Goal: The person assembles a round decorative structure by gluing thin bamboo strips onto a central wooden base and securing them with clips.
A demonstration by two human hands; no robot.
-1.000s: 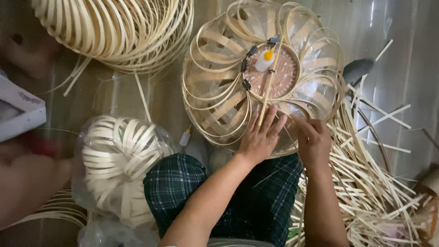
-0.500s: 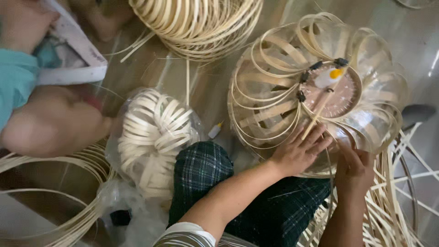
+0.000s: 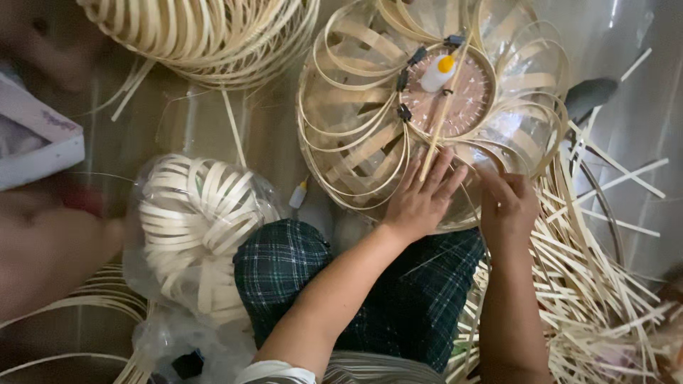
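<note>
A round frame of looped bamboo strips [image 3: 356,149] lies in front of me, with a brown disc [image 3: 466,96] at its middle. On the disc are a small glue bottle with a yellow cap [image 3: 435,75] and black clips [image 3: 403,112]. My left hand [image 3: 420,199] rests on the frame's near rim with its fingers spread. A thin bamboo strip [image 3: 445,107] runs from between its first two fingers up across the disc. Just to the right, my right hand [image 3: 509,206] has its fingers curled onto the loops at the rim.
A coil of bamboo strips in a clear bag [image 3: 196,227] sits at my left knee [image 3: 284,263]. A big bundle of hoops [image 3: 206,35] lies at the top. Loose strips [image 3: 605,284] pile up on the right. Another person's limb [image 3: 50,242] and a white box [image 3: 35,135] are at the left.
The view swung left and came back. Both hands have stayed at the frame's near rim, the left hand still at the thin strip's lower end.
</note>
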